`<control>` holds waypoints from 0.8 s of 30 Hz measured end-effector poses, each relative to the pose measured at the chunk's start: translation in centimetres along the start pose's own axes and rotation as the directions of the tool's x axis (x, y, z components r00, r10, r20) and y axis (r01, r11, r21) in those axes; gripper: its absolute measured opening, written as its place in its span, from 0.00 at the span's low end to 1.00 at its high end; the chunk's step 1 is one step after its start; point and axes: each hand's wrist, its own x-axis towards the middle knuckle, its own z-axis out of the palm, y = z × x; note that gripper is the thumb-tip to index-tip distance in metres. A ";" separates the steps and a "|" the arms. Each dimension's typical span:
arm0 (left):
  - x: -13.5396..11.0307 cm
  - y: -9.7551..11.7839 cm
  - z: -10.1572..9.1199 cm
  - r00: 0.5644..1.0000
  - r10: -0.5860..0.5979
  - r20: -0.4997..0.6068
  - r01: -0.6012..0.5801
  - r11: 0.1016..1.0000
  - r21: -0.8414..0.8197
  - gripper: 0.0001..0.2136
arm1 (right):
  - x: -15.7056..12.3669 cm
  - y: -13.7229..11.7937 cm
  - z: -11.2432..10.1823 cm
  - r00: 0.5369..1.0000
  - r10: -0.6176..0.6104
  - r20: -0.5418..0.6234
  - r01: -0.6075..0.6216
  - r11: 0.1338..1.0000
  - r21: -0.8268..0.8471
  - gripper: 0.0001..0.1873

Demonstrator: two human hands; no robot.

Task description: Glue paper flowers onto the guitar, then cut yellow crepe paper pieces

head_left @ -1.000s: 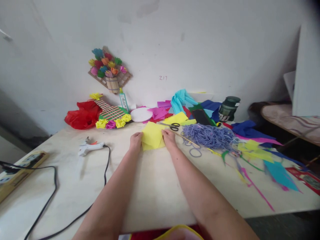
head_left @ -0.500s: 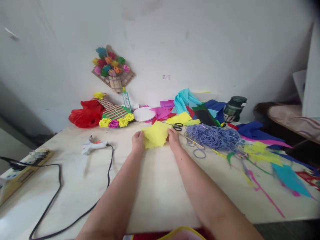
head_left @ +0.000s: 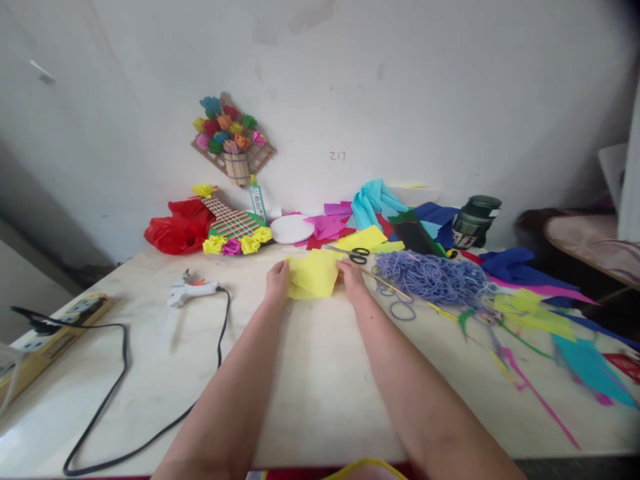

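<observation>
Across the pale table, yellow paper is held toward the far edge, directly between the left hand and the right hand — its left side gripped by closed fingers of the one, its right side by those of the other. Neither hand is nearer, and no clear long axis is shown by the roughly square paper; whether the table is touched by it cannot be told. Just beyond the right hand, scissors are laid — and nearer the far edge, a white disc.
</observation>
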 end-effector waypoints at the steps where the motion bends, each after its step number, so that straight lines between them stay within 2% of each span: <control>1: 0.1 -0.1 0.0 1.000 -0.005 -0.013 0.005 1.000 0.025 0.15 | 0.0 -0.2 -0.1 1.000 0.014 0.005 -0.014 1.000 0.016 0.11; 5: 0.4 -0.2 -0.2 1.000 -0.017 0.004 0.017 0.997 0.074 0.16 | -0.2 -0.6 -0.4 0.998 0.043 0.046 -0.044 0.999 0.016 0.11; 8: 0.2 0.1 -0.3 1.000 -0.024 -0.001 0.024 0.996 0.083 0.22 | -0.2 -0.5 -0.5 0.996 0.040 0.081 -0.038 0.999 -0.015 0.12; 11: -0.3 0.7 -0.4 0.997 -0.048 0.064 0.044 0.996 0.073 0.26 | 0.0 -0.3 -0.5 0.994 0.033 0.107 -0.027 0.998 -0.054 0.12; 15: -0.8 1.4 -0.3 0.984 -0.065 0.163 0.056 0.996 0.063 0.19 | 0.2 -0.1 -0.6 0.992 0.019 0.127 -0.008 0.996 -0.086 0.12; 17: -0.9 1.5 -0.2 0.977 -0.111 0.184 0.106 0.994 0.038 0.16 | 0.1 -0.1 -0.6 0.989 0.011 0.148 0.004 0.996 -0.095 0.12; 20: -0.9 1.4 -0.3 0.961 -0.165 0.223 0.174 0.984 -0.021 0.16 | 0.0 -0.2 -0.6 0.983 0.012 0.186 0.011 0.992 -0.123 0.11; 24: -0.9 1.2 -0.5 0.960 -0.124 0.253 0.148 0.986 -0.079 0.17 | -0.1 0.0 -0.5 0.982 0.022 0.186 0.010 0.986 -0.167 0.09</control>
